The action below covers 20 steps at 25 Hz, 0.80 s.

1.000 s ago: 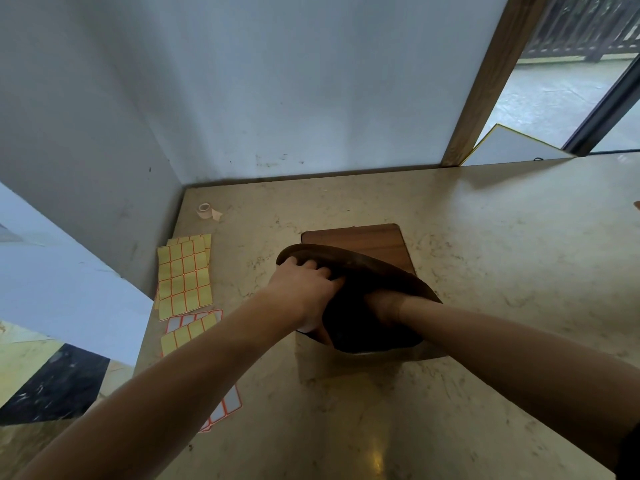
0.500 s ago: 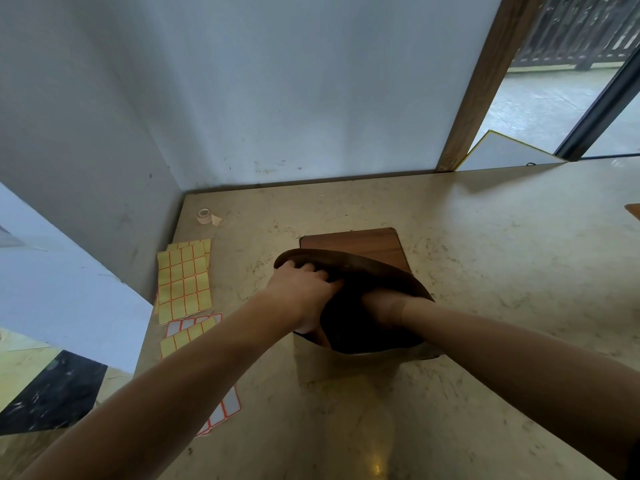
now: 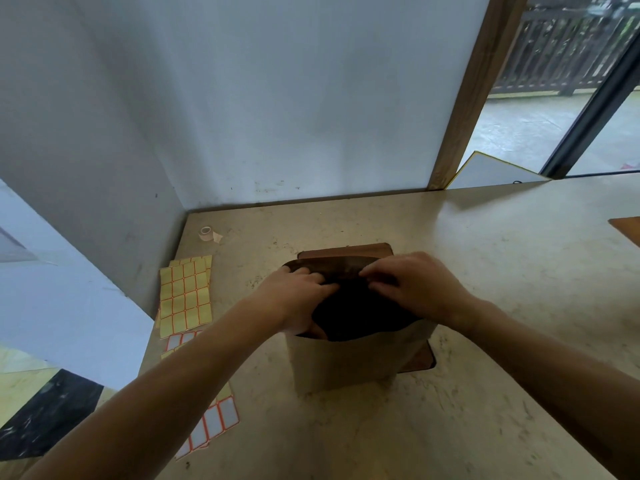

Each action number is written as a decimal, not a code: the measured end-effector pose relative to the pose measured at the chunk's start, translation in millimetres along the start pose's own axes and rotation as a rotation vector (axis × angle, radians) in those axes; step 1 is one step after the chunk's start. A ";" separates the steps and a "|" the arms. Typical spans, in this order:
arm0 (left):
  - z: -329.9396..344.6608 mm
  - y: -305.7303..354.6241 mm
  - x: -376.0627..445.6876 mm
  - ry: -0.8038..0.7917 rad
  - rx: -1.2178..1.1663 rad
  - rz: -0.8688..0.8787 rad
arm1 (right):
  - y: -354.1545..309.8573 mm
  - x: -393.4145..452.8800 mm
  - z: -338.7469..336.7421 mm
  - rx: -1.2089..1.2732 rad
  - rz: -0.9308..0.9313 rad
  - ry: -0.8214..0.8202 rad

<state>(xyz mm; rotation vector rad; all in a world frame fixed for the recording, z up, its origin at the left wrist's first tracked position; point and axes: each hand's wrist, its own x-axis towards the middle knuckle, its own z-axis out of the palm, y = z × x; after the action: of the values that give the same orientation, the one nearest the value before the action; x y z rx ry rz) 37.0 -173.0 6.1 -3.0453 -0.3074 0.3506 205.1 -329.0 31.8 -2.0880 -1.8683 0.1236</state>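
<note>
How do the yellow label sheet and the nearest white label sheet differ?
The yellow label sheet has yellow labels; the white label sheet has white ones. The yellow one lies farther off, left of the paper bag; the white one lies nearer the person. Both lie flat, with orange-red borders.

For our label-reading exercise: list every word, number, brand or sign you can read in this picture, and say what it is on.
No text can be read anywhere.
The yellow sticker sheets and the white stickers look blank.
The paper bag, held at its top edge by the left hand and the right hand, shows no print.
</note>
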 end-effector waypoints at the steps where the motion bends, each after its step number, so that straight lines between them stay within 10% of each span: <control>1: -2.2 -1.6 -3.6 0.031 -0.027 0.011 | 2.2 -6.2 -2.5 0.004 -0.012 0.073; 11: 3.9 -17.6 -56.5 0.350 -0.492 -0.129 | 28.2 -32.5 -1.6 0.093 0.060 -0.306; 20: 21.8 -12.2 -54.5 0.217 -0.477 -0.210 | 35.2 -28.5 13.4 -0.011 0.080 -0.131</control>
<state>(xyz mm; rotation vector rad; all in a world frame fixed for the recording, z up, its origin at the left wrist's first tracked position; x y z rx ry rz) -22.4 -171.4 -2.1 -3.4143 -0.7909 -0.0833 230.9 -357.2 4.1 -2.2120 -1.8620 0.2760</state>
